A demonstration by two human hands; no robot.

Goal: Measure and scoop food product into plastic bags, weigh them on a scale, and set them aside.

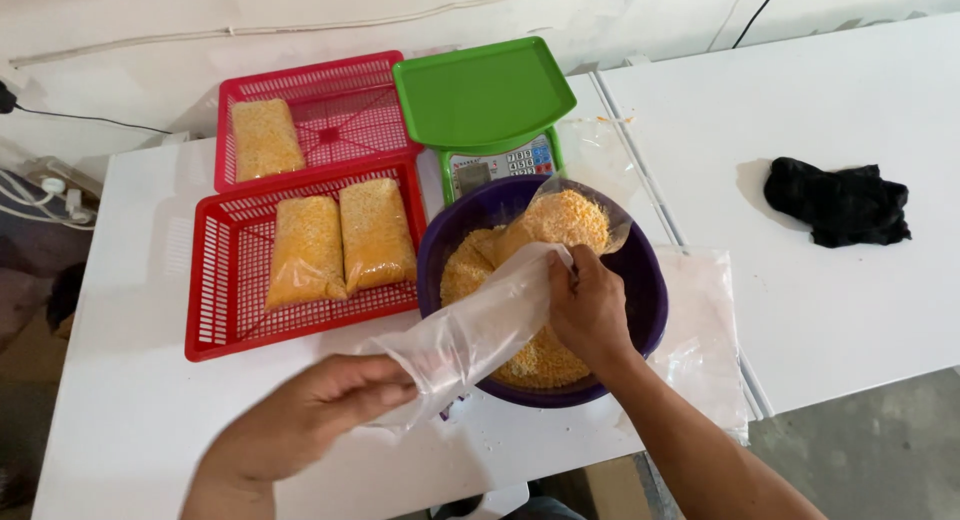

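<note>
Both hands work one clear plastic bag (pixel 480 325) over the purple bowl (pixel 650 300). Left hand (pixel 310 415), near the bowl's front-left rim, closes fingers and thumb around the bag's gathered lower end. Right hand (pixel 590 305), inside the bowl, grips the bag's mouth with curled fingers and holds it down among the yellow granules (pixel 545 360); a heaped mound of granules rises at the bowl's far side, against a fold of film.

Step in hand, as judged: filling the bag by scooping from the bowl. A next move would call for lifting the mouth level so that the loose grains do not spill.

Behind the bowl stands a green-trayed scale (pixel 485 95). Left of the bowl, two red lattice baskets (pixel 205 300) hold three filled bags, plump, oblong and glossy. Right of the bowl lie flat empty bags (pixel 700 320); farther right, a crumpled black cloth (pixel 838 202) on the white table (pixel 130 410). Granules appear dry, coarse and crumb-like; the film is thin, soft and wrinkled.
</note>
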